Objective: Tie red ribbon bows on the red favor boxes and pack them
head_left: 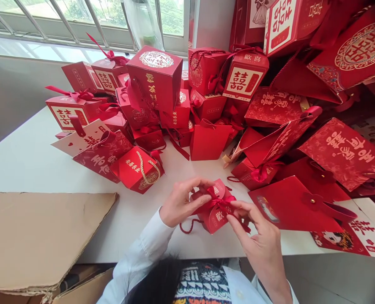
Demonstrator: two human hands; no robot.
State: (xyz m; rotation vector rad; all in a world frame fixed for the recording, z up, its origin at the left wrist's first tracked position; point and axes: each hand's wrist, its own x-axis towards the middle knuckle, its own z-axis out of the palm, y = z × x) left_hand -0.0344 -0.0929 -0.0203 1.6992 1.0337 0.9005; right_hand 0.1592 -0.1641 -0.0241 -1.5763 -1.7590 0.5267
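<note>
Two hands, left (179,202), right (253,223), pinching ribbon bow (220,202), red gift box (214,219) (flap reads 歡)

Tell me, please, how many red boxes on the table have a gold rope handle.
1: the red box with the gold rope handle, on the white table, left of centre, at the front of the heap. More may be hidden behind the other boxes.

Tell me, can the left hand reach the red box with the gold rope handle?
Probably yes. Only white table lies between the left hand and the red box with the gold rope handle, though that hand is holding a small red gift box.
</note>
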